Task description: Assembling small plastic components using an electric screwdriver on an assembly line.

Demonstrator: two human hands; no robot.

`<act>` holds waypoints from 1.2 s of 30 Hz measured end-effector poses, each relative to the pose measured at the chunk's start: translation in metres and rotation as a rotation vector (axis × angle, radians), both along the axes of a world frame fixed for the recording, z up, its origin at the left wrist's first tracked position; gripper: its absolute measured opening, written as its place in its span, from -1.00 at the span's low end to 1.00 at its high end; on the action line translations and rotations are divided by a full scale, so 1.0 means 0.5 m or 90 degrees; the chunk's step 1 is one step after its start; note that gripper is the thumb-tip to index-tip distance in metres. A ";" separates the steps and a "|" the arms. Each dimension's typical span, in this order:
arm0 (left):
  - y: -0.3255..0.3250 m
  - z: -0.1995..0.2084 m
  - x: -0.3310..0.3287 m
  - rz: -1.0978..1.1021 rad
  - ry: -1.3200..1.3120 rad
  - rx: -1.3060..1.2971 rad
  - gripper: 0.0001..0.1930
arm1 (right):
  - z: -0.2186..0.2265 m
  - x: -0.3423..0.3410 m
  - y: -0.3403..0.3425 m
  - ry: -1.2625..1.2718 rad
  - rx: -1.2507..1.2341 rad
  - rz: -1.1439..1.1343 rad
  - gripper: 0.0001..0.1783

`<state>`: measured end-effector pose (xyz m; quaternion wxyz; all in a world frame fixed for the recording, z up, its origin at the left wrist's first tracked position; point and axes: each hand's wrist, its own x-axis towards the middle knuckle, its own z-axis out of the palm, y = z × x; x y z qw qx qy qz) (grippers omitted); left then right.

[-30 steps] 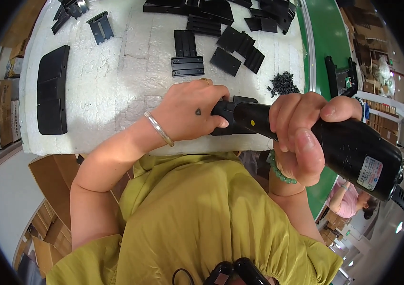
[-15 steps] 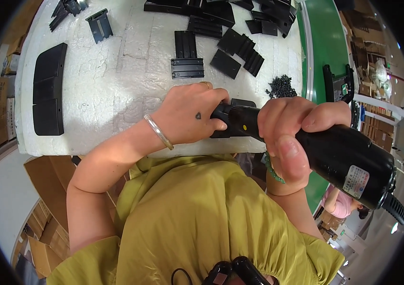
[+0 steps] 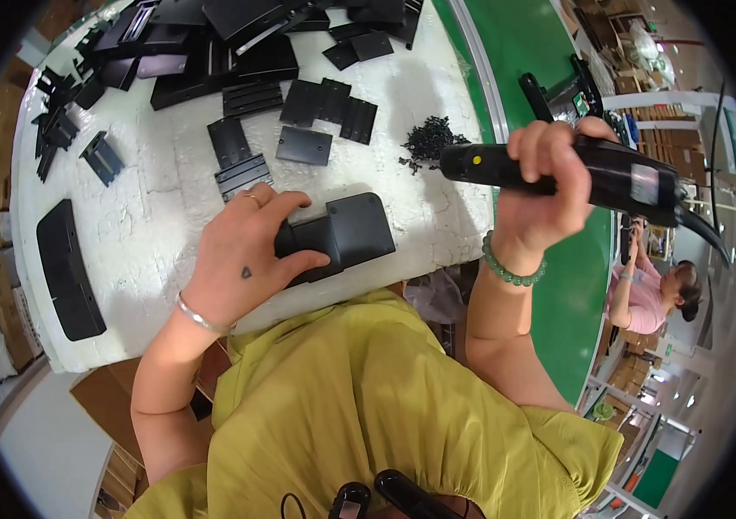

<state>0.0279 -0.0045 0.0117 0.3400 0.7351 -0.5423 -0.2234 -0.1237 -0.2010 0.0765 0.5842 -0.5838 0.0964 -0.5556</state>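
Note:
My right hand is wrapped around a black corded electric screwdriver, raised over the table's right edge with its front end pointing left. That end is clear of the black parts. Near the front edge, my left hand grips the left side of a black plastic casing between thumb and fingers. The casing lies on the table, and part of it is hidden under the hand. Just beyond my left fingertips is a ribbed black piece. A pile of tiny black screws lies between the casing and the screwdriver's front end.
White foam covers the tabletop. Another black casing lies at the left, near a small upright dark bracket. Several black casings and plates are heaped at the back. A green surface runs along the right, where a person in pink is visible.
The screwdriver has lifted off the casing and moved up and right in my right hand. My left hand stays at the casing, now more exposed. The whole view has shifted and turned.

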 end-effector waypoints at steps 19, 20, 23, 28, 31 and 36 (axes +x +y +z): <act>-0.202 -0.011 -0.014 -0.169 -0.076 -0.234 -0.74 | -0.021 -0.055 -0.011 -0.065 0.033 0.019 -0.63; -0.221 -0.014 -0.022 -0.168 -0.082 -0.234 -0.74 | -0.017 -0.056 -0.011 -0.077 0.030 0.023 -0.62; -0.262 -0.030 -0.031 -0.255 -0.094 -0.280 -0.74 | -0.004 -0.058 -0.010 -0.094 0.020 0.029 -0.61; -0.281 -0.035 -0.030 -0.225 -0.109 -0.329 -0.86 | 0.011 -0.064 -0.022 -0.110 -0.003 0.018 -0.60; -0.273 -0.027 -0.032 -0.196 -0.099 -0.344 -0.86 | 0.019 -0.067 -0.023 -0.136 0.002 0.061 -0.61; -0.255 -0.011 -0.030 -0.178 -0.052 -0.366 -0.86 | 0.030 -0.073 -0.018 -0.104 -0.048 0.155 -0.62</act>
